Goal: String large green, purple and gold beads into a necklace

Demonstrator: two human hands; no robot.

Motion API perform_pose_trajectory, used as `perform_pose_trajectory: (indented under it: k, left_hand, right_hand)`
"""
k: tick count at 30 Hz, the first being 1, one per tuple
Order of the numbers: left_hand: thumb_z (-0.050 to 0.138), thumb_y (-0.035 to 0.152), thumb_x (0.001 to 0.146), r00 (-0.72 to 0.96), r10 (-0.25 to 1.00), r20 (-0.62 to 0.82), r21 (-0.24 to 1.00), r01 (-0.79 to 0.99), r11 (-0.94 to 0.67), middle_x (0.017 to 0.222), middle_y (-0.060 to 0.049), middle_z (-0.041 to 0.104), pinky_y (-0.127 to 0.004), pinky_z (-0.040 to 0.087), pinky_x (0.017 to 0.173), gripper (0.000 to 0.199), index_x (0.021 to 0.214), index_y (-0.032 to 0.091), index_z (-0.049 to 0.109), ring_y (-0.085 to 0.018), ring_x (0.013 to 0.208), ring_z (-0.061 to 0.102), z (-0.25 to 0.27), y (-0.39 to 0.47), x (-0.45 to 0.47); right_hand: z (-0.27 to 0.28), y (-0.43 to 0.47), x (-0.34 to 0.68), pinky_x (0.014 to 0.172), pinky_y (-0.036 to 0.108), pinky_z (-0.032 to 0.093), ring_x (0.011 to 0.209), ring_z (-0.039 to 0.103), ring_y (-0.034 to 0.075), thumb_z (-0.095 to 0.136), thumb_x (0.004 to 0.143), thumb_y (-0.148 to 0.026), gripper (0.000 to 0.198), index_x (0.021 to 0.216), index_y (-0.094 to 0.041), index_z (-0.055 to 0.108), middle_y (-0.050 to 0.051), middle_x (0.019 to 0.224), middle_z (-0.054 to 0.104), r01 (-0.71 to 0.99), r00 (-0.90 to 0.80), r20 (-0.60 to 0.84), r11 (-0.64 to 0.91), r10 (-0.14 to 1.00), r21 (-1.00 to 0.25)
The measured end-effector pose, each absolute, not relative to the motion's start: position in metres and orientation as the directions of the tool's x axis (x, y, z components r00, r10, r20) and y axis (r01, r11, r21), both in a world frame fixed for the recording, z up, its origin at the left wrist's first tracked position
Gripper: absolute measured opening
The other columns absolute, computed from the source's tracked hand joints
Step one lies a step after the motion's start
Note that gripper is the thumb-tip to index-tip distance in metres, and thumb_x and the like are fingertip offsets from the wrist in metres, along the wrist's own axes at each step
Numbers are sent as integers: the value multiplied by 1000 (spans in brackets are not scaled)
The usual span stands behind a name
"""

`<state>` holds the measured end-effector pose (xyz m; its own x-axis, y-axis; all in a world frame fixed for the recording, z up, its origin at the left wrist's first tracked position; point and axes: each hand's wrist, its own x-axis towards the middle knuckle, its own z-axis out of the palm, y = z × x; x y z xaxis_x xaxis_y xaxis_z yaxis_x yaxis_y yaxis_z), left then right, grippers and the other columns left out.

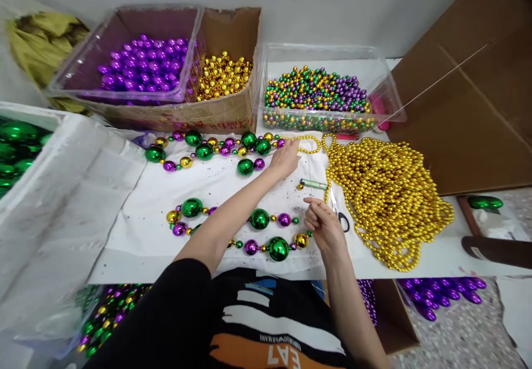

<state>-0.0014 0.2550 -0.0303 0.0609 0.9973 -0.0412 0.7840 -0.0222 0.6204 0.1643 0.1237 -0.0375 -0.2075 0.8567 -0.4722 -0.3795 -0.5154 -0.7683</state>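
Ideally, the right hand (pixel 326 222), fingertips pinched on a thread (pixel 310 169) right of centre, should hold it taut, clear of the scissors (pixel 334 200). At upper centre, the left hand (pixel 286 159) meets the upper strand (pixel 204 152), its grip impossible to tell; the left forearm (pixel 233 216) hides part of the lower strand (pixel 260 219).

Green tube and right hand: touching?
Apart. The head view shows a strip of white cloth between the green tube and the right hand.
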Motion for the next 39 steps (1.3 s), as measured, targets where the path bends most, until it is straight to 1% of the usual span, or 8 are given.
perform_pose_trajectory:
  k: [2,4,6,8,10,13,22,39]
  left_hand:
    - [55,8,88,53,996,-70,618,786,1,131,-21,54,-48,42,102,31,119,10,59,-35,122,55,-38,273,7]
    - [60,8,86,13,997,-80,715,697,49,128,-18,57,-45,45,100,24,110,12,62,-32,118,59,-42,276,7]
    - [64,17,87,-70,986,-153,887,430,168,120,-13,62,-40,51,91,23,109,15,60,-26,106,65,-43,267,-3]
    - [65,26,88,-81,951,-300,954,5,301,108,-9,66,-32,55,78,24,110,17,58,-18,88,69,-42,250,-20]
    - [64,29,89,-21,917,-399,859,-357,366,97,-6,69,-26,54,70,21,105,16,59,-13,76,69,-40,230,-39]
    - [63,24,89,10,897,-441,710,-607,356,90,-5,71,-21,53,64,12,97,15,63,-9,68,67,-37,205,-63]
    - [52,23,97,27,897,-441,619,-715,326,91,-8,74,-17,53,59,18,95,11,66,-7,62,64,-29,182,-80]
    - [56,26,95,28,911,-411,593,-751,290,98,-10,74,-17,54,61,19,104,12,65,-7,64,64,-34,172,-77]
  right_hand:
    - [-36,121,166,42,17,24,48,25,6,76,73,-30,28,97,-18,68,-8,57,36,-375,-215,-485,-530,848,-760]
    - [-35,118,169,43,18,26,49,27,7,75,73,-30,31,101,-18,68,-8,57,37,-368,-209,-486,-528,849,-765]
    - [-35,116,171,43,19,26,48,28,7,74,74,-31,31,101,-18,68,-8,56,38,-343,-186,-479,-513,858,-787]
    - [-34,113,171,42,20,25,47,28,8,73,75,-33,29,99,-18,69,-8,54,39,-290,-162,-463,-490,872,-822]
    - [-34,110,168,41,21,25,46,28,8,71,76,-35,27,97,-18,70,-7,51,39,-222,-149,-434,-458,889,-861]
    - [-33,105,161,40,21,24,45,28,9,69,78,-37,25,94,-18,72,-7,49,37,-135,-147,-382,-401,912,-906]
    - [-32,94,152,42,23,18,45,26,8,69,79,-38,24,94,-20,76,-6,50,34,-26,-181,-343,-353,922,-935]
    - [-34,94,154,43,23,18,47,25,8,70,78,-40,28,94,-17,75,-6,52,38,-34,-197,-349,-362,916,-932]
